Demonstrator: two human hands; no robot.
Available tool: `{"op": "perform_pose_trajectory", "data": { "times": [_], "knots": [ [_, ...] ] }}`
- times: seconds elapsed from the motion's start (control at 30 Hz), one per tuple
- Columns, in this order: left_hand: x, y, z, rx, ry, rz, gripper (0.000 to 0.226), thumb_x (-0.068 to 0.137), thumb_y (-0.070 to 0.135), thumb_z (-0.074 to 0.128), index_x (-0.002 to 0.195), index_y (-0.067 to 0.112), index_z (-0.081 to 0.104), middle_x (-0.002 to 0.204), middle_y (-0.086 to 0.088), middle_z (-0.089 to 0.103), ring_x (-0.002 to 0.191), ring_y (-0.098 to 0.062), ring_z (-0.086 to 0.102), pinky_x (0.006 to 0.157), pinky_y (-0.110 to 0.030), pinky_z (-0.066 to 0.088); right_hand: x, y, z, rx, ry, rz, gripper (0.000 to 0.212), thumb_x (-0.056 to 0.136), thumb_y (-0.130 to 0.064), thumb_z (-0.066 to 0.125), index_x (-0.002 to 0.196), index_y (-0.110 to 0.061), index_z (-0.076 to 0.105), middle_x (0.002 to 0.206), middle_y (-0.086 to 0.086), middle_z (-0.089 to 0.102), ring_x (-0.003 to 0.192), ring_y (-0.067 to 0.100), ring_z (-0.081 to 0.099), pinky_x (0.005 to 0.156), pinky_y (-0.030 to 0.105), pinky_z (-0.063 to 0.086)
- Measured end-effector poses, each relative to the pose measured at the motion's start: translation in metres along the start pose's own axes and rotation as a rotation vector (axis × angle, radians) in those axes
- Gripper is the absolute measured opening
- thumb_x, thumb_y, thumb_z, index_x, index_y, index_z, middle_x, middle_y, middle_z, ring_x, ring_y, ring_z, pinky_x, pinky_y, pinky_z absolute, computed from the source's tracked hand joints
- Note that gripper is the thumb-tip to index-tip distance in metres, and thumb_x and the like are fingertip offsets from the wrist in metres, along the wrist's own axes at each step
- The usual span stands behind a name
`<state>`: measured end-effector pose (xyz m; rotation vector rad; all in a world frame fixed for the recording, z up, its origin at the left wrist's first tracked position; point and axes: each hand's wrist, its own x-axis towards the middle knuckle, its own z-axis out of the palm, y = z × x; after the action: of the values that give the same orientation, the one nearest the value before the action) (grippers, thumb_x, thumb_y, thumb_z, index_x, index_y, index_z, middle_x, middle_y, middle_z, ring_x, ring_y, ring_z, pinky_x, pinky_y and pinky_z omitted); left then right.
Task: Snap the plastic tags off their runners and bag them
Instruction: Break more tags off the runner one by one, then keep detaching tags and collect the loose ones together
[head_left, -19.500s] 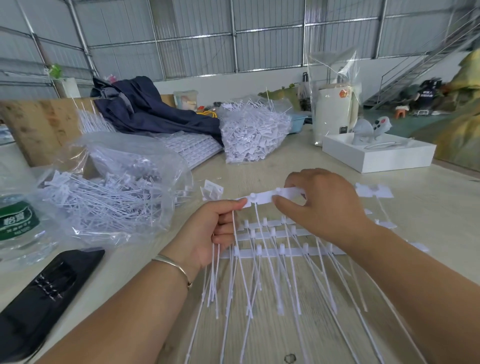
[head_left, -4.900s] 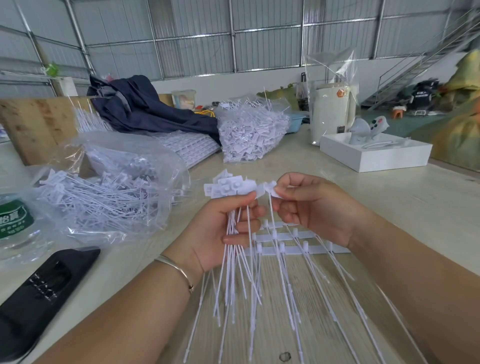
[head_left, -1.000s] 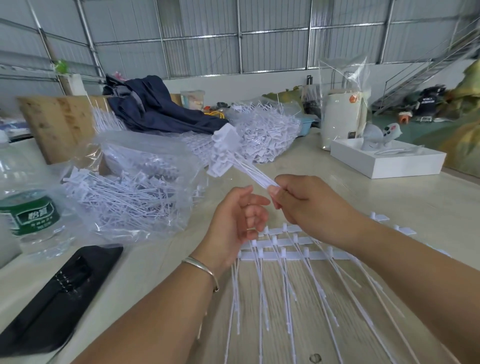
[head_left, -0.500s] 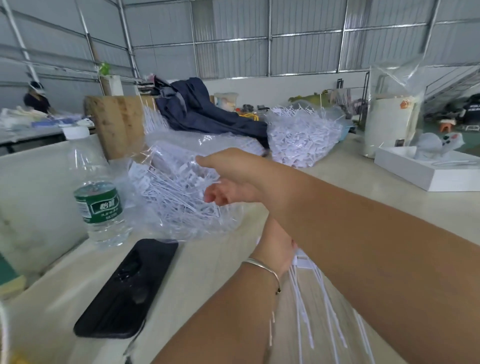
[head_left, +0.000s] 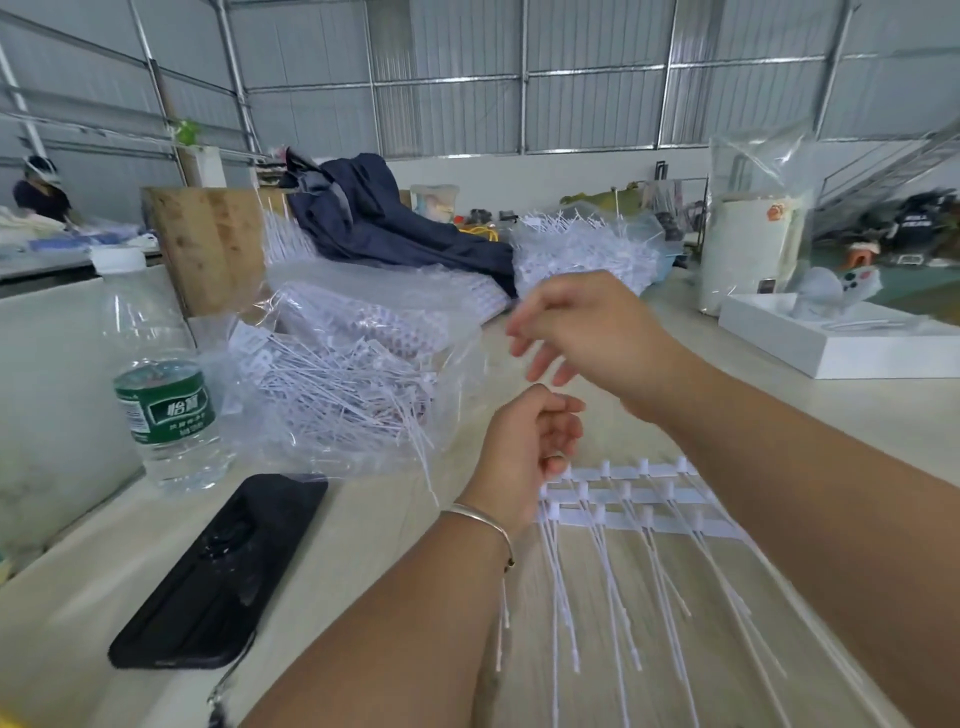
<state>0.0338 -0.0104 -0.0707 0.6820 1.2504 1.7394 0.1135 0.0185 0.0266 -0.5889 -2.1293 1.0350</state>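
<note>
right hand (head_left: 587, 332): raised beside bag (head_left: 358, 384), fingers loose, empty, blurred
left hand (head_left: 524, 452): loosely curled, empty, above runners (head_left: 644, 499)
tabletop (head_left: 363, 551): bottle (head_left: 161, 384), phone (head_left: 223, 566)

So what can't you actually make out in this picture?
Head view:
- Right hand: its fingers are motion-blurred, so whether they hold anything is unclear.
- Left hand: palm faces away; its curled fingers hide any contents.
- White plastic runner strips: right ends covered by the right forearm.
- Clear plastic bag of loose white tags: tag count unreadable through glare.
- Black flat case: what it is, undeterminable.
</note>
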Motion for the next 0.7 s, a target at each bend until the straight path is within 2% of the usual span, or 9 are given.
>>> {"op": "perform_pose_trajectory", "data": {
  "times": [0.07, 0.1, 0.17, 0.23, 0.33, 0.43, 0.5, 0.6, 0.7],
  "knots": [
    [0.0, -0.002, -0.002, 0.008, 0.03, 0.046, 0.023, 0.082, 0.003, 0.04, 0.076, 0.007, 0.062, 0.051, 0.001, 0.053, 0.04, -0.008, 0.042, 0.036, -0.017, 0.025, -0.008, 0.031, -0.025, -0.113, 0.063, 0.034, 0.012, 0.089, -0.007, 0.06, 0.081, -0.005, 0.069, 0.08, 0.012, 0.071, 0.061, 0.017, 0.063, 0.052, 0.021, 0.046],
    [0.001, -0.001, -0.003, 0.012, 0.059, 0.073, 0.025, 0.08, -0.002, 0.038, 0.075, 0.006, 0.062, 0.051, 0.0, 0.053, 0.039, -0.009, 0.042, 0.036, -0.017, 0.026, -0.012, 0.05, -0.036, -0.239, 0.065, 0.061, 0.012, 0.089, -0.007, 0.06, 0.082, -0.008, 0.07, 0.084, 0.009, 0.071, 0.068, 0.016, 0.063, 0.06, 0.021, 0.048],
    [0.006, -0.002, -0.007, 0.102, 0.152, 0.12, 0.03, 0.078, -0.009, 0.036, 0.073, 0.006, 0.062, 0.052, -0.001, 0.054, 0.038, -0.009, 0.044, 0.036, -0.015, 0.028, -0.022, 0.085, -0.056, -0.56, -0.022, 0.141, 0.013, 0.088, -0.012, 0.06, 0.094, -0.019, 0.071, 0.1, 0.0, 0.068, 0.092, 0.016, 0.062, 0.081, 0.025, 0.046],
    [0.009, -0.003, -0.011, 0.3, 0.26, 0.183, 0.036, 0.079, -0.011, 0.035, 0.07, 0.01, 0.063, 0.052, 0.002, 0.058, 0.04, -0.007, 0.05, 0.038, -0.014, 0.033, -0.033, 0.112, -0.069, -0.725, -0.179, 0.209, 0.03, 0.087, -0.019, 0.063, 0.116, -0.025, 0.065, 0.118, -0.009, 0.059, 0.111, 0.013, 0.055, 0.092, 0.024, 0.041],
    [0.013, -0.008, -0.015, 0.62, 0.332, 0.308, 0.037, 0.08, -0.007, 0.04, 0.07, 0.019, 0.064, 0.067, 0.004, 0.064, 0.064, -0.01, 0.059, 0.058, -0.019, 0.043, -0.044, 0.136, -0.076, -0.711, -0.282, 0.201, 0.039, 0.089, -0.026, 0.064, 0.127, -0.023, 0.06, 0.13, -0.007, 0.055, 0.119, 0.012, 0.051, 0.093, 0.021, 0.036],
    [0.018, -0.015, -0.02, 0.854, 0.266, 0.263, 0.032, 0.083, -0.001, 0.046, 0.076, 0.025, 0.064, 0.086, 0.004, 0.069, 0.087, -0.016, 0.063, 0.076, -0.028, 0.048, -0.047, 0.152, -0.074, -0.652, -0.234, 0.112, 0.025, 0.093, -0.026, 0.062, 0.115, -0.018, 0.068, 0.116, -0.001, 0.063, 0.11, 0.015, 0.058, 0.093, 0.024, 0.04],
    [0.019, -0.019, -0.021, 1.049, 0.24, 0.209, 0.023, 0.086, 0.009, 0.05, 0.084, 0.027, 0.066, 0.097, 0.005, 0.068, 0.095, -0.017, 0.063, 0.085, -0.032, 0.05, -0.048, 0.159, -0.073, -0.59, -0.25, 0.077, 0.022, 0.093, -0.023, 0.063, 0.112, -0.015, 0.069, 0.111, 0.001, 0.06, 0.106, 0.016, 0.058, 0.093, 0.026, 0.041],
    [0.016, -0.021, -0.019, 1.244, 0.209, 0.196, 0.01, 0.083, 0.021, 0.058, 0.083, 0.028, 0.065, 0.092, 0.01, 0.065, 0.082, -0.011, 0.063, 0.075, -0.028, 0.053, -0.05, 0.162, -0.076, -0.547, -0.324, 0.061, 0.033, 0.087, -0.029, 0.07, 0.116, -0.013, 0.065, 0.112, 0.001, 0.056, 0.105, 0.016, 0.055, 0.094, 0.029, 0.042],
    [0.012, -0.02, -0.013, 1.324, 0.19, 0.194, 0.005, 0.078, 0.021, 0.066, 0.08, 0.026, 0.066, 0.085, 0.01, 0.063, 0.074, -0.009, 0.062, 0.064, -0.024, 0.051, -0.05, 0.166, -0.079, -0.589, -0.285, 0.055, 0.035, 0.089, -0.024, 0.068, 0.121, -0.01, 0.061, 0.114, 0.005, 0.055, 0.106, 0.02, 0.055, 0.09, 0.026, 0.041]
  ]
}}
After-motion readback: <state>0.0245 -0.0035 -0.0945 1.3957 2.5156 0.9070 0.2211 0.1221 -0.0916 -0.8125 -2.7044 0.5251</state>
